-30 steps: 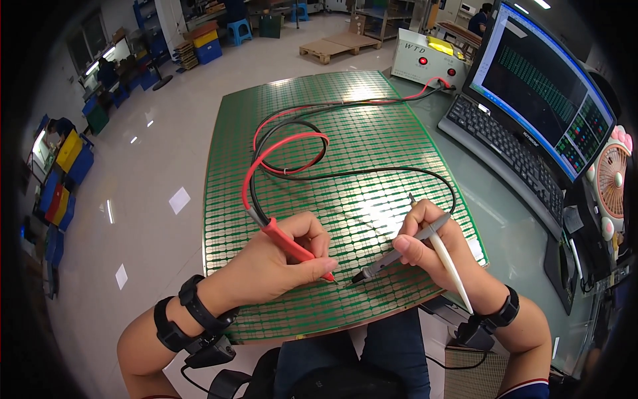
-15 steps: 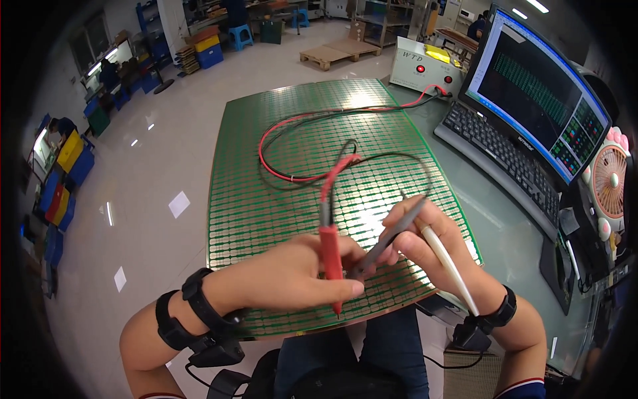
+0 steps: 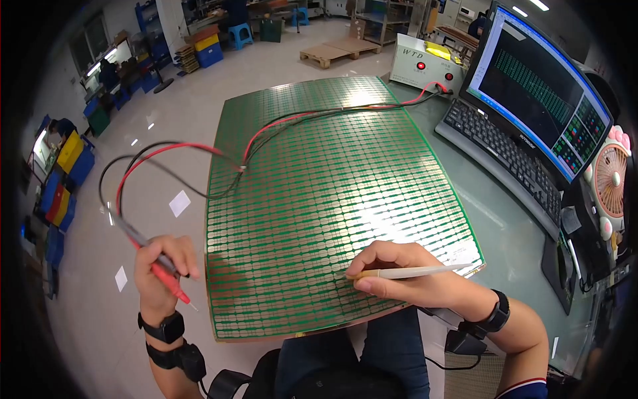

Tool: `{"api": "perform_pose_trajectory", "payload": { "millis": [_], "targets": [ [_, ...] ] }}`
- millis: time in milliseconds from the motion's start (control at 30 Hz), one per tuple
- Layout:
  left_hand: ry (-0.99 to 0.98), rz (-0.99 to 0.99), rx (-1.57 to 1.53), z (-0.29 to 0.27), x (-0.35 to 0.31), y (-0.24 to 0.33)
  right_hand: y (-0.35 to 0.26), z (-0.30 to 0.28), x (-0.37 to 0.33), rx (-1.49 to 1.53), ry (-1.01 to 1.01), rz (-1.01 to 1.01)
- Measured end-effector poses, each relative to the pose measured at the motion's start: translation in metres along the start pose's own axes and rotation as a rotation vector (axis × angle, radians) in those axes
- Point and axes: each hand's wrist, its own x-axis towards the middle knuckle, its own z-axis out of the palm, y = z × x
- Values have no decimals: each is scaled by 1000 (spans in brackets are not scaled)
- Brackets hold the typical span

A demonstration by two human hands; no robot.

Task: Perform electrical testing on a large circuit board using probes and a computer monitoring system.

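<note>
My left hand [image 3: 163,263] is off the left edge of the panel, fingers wrapped round a red test probe [image 3: 171,282] and a grey-black test probe [image 3: 129,229]. The red one points down, its thin metal tip bare. Over the near part of a large green circuit panel [image 3: 299,199] with rows of coppery pads, my right hand [image 3: 405,272] pinches a slim white-handled pen-like tool [image 3: 412,271]. Its thin tip is at the panel's surface; whether it touches I cannot tell. Red and black leads [image 3: 266,130] run from the probes across the panel.
The leads end at a pale box with red lights [image 3: 425,66]. A monitor [image 3: 538,93], keyboard [image 3: 502,149] and pink fan [image 3: 608,176] stand on the desk [image 3: 492,219] to the right. A wooden pallet [image 3: 339,52] lies beyond; people sit at far-left benches.
The grey-black probe has passed from my right hand to my left, which swung left off the panel with both probes. The leads shifted left; my right hand lowered the white-handled tool toward the panel.
</note>
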Motion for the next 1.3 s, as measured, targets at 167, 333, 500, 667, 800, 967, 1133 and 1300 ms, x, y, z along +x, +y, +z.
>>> {"api": "perform_pose_trajectory", "payload": {
  "millis": [167,333,500,667,800,967,1133,1300],
  "targets": [
    [232,117,-142,6,-25,-30,-2,4,3,-8,23,49],
    [113,145,-264,26,-34,-46,-4,6,3,72,86,171],
    [75,204,-267,38,-33,-43,-6,11,5,75,135,177],
    [104,249,-262,45,-34,-48,-7,9,5,30,115,188],
    [198,274,-292,50,-35,-49,-2,12,4,57,148,159],
    [258,278,-330,53,-36,-51,0,12,4,57,148,154],
    [285,282,-316,53,-36,-52,-1,13,4,42,153,156],
    [305,282,-345,54,-36,-52,1,14,3,28,162,135]
  ]
}}
